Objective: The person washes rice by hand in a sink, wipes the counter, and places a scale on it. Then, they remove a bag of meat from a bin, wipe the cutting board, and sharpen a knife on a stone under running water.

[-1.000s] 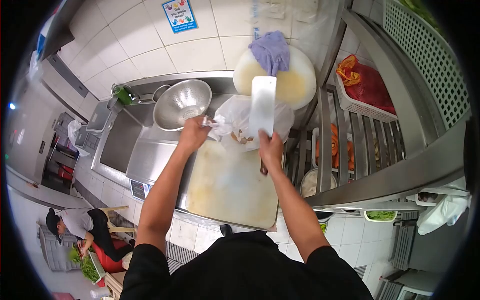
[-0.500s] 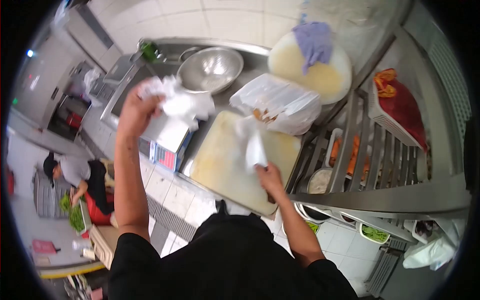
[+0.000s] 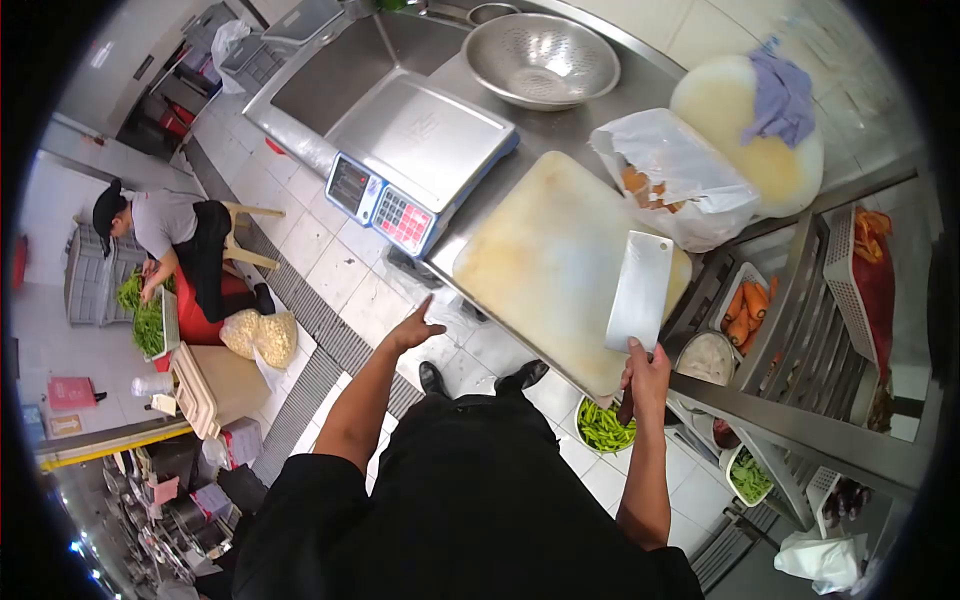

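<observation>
My right hand (image 3: 645, 375) grips the handle of a broad cleaver (image 3: 640, 290), whose blade lies flat over the near right corner of the pale cutting board (image 3: 545, 260). My left hand (image 3: 412, 328) hangs with fingers spread and nothing in it, below the counter edge, over the tiled floor near the weighing scale (image 3: 415, 150). Beyond the board sits a white plastic bag (image 3: 680, 180) with brownish pieces showing at its mouth.
A metal colander (image 3: 540, 60) and a sink (image 3: 335, 65) lie past the scale. A round board with a purple cloth (image 3: 780, 95) stands at the right. Racks hold carrots (image 3: 745, 300) and green beans (image 3: 603, 428). A crouching person (image 3: 165, 240) sorts greens at the left.
My left hand has let go of the crumpled plastic it held up and dropped beside the counter. The cleaver came down onto the board's near corner. The view swung left and down.
</observation>
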`<state>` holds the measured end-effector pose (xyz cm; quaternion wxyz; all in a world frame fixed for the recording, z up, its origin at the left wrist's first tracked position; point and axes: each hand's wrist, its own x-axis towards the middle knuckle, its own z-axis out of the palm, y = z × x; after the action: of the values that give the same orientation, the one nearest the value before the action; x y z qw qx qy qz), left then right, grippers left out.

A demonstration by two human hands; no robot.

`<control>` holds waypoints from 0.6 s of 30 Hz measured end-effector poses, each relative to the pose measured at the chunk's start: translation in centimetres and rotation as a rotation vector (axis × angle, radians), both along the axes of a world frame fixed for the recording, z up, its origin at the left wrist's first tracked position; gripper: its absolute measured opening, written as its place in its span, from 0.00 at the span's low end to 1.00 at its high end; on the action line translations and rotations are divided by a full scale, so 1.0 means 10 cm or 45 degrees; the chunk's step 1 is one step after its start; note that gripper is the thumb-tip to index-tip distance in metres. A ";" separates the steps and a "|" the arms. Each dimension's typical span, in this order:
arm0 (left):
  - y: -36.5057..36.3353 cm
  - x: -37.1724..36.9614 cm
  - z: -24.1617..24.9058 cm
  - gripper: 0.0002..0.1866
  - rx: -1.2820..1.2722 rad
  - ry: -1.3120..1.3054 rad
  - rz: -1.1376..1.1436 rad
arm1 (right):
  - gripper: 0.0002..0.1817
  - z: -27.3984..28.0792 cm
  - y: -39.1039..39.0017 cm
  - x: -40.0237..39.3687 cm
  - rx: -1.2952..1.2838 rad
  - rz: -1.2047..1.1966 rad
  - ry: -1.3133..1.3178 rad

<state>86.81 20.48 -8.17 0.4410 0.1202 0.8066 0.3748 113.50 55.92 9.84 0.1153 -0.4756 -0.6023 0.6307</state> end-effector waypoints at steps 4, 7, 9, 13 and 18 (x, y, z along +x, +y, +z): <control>-0.49 0.08 -0.25 0.39 -0.070 0.027 -0.270 | 0.11 0.03 -0.44 -0.20 0.013 -0.032 0.047; -1.19 0.26 -0.33 0.33 -0.092 0.002 -0.153 | 0.10 0.05 -0.94 -0.52 -0.011 -0.065 0.132; -1.78 0.34 -0.33 0.31 -0.148 -0.030 -0.111 | 0.10 0.03 -1.32 -0.81 0.020 -0.023 0.161; -3.40 0.41 -0.81 0.28 -0.156 -0.129 0.066 | 0.11 0.09 -2.30 -1.44 0.191 0.165 0.191; -5.19 0.50 -0.81 0.17 -0.484 -0.502 0.848 | 0.10 0.43 -3.44 -2.17 0.122 0.361 0.168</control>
<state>91.83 -31.40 -16.24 0.4559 -0.3039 0.7565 0.3571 91.77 21.48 14.13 0.0868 -0.3371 -0.6838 0.6412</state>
